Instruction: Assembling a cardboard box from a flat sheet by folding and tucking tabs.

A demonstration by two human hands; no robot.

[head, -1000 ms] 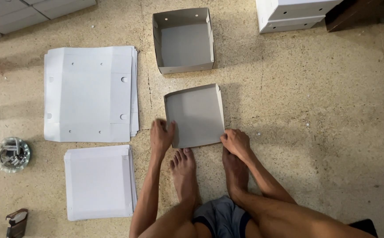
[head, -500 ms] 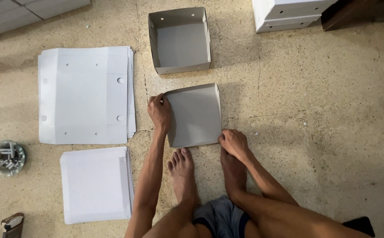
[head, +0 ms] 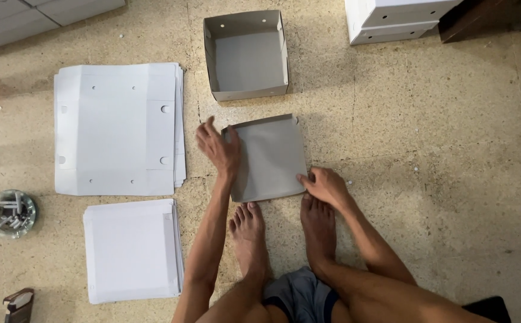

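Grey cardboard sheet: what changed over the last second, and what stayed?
The left hand slid up the left edge of the grey cardboard sheet, from the near corner to the far one, where that edge now stands folded up. The right hand stayed pressed on the near right corner. The folded grey box, the white flat stacks and the feet kept their places.

Matt grey cardboard sheet, matt white cardboard stacks, was smooth; floor was rough speckled stone, glass ashtray was glossy.
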